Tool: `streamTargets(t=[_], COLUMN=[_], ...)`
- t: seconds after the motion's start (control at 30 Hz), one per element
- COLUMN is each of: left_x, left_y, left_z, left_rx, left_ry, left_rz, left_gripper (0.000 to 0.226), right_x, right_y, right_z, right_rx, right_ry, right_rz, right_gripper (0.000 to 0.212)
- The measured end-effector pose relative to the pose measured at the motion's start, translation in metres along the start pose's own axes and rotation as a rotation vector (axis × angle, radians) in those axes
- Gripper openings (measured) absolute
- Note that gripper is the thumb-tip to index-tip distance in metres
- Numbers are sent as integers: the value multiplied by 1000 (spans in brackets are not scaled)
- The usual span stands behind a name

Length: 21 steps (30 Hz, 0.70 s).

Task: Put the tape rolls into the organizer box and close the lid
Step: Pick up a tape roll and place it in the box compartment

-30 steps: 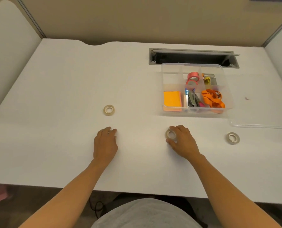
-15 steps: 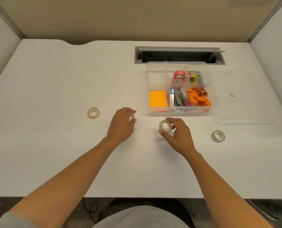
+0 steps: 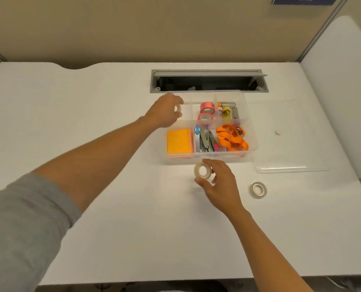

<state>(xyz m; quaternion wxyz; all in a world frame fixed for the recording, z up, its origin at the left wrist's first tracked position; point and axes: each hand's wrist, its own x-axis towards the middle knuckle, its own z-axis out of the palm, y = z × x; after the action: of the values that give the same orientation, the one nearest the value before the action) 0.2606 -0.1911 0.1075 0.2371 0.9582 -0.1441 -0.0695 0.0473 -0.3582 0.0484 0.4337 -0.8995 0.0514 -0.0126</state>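
Note:
A clear organizer box stands open on the white desk, with its clear lid lying flat to its right. My left hand is over the box's far left compartment, shut on a small whitish tape roll. My right hand holds a second whitish tape roll just in front of the box's near wall. A third whitish roll lies on the desk to the right of that hand. Two pink tape rolls sit in the box's far middle compartment.
The box also holds orange sticky notes, a stapler and metal tools, and an orange strap. A cable slot opens in the desk behind the box. Partition walls close in the back and right.
My left hand has carried its tape roll from the desk up over the box's far left compartment. My right hand has lifted its roll closer to the box. The roll at far left is out of view.

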Motion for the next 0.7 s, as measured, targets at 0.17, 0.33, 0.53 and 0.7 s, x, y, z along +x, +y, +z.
streamTargets(t=[0.17, 0.33, 0.53, 0.7], left_x=[52, 78, 90, 90], left_y=[8, 12, 3, -10], left_z=[3, 19, 38, 31], left_rx=[155, 337, 380, 286], left_ry=[-191, -441, -518, -390], left_rz=[35, 32, 17, -6], left_gripper=[39, 39, 36, 47], right_x=[-3, 1, 13, 28], right_y=[-3, -5, -10, -10], right_z=[-8, -15, -18, -15], right_rx=[10, 12, -5, -26], right_ry=[-9, -45, -57, -109], right_rz=[21, 44, 21, 38], right_gripper=[55, 57, 57, 58])
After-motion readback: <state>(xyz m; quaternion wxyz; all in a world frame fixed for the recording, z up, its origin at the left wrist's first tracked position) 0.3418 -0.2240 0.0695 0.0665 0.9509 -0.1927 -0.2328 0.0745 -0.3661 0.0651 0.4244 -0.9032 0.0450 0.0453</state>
